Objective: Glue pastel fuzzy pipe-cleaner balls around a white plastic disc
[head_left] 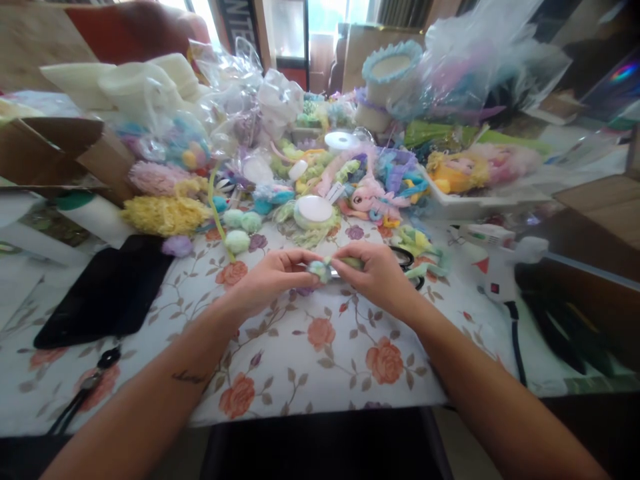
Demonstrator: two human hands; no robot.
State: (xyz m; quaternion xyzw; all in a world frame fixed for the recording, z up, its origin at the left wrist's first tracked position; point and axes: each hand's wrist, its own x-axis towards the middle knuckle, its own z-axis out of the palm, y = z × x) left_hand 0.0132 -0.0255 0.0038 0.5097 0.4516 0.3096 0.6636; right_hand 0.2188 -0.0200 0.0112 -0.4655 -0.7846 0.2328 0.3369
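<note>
Two bare hands meet over the middle of the table (300, 393) in the head view, back from its near edge. Our left hand (273, 277) is nearly closed, thumb and fingers pinching the small fuzzy piece (319, 270), pale green and bluish. Our right hand (373, 273) pinches close beside it, its fingertips seemingly on the same piece; a little green shows in that grip too, and we cannot tell whether it is joined on. The blur hides the finer shape.

With so small a hold, we judge that a slackened pinch could drop the piece, and pulling the hands apart too hard could stretch or tear it. Black loops (419, 283), probably scissor handles, lie partly hidden by our right hand, so a careless sideways sweep could knock them or catch the green strip (435, 263) alongside. Toward the table's right edge stands the glue gun (500, 267); its cord (517, 347) runs to the near edge, where a snagging forearm could tip it. If it is hot, a brush could burn us.
</note>
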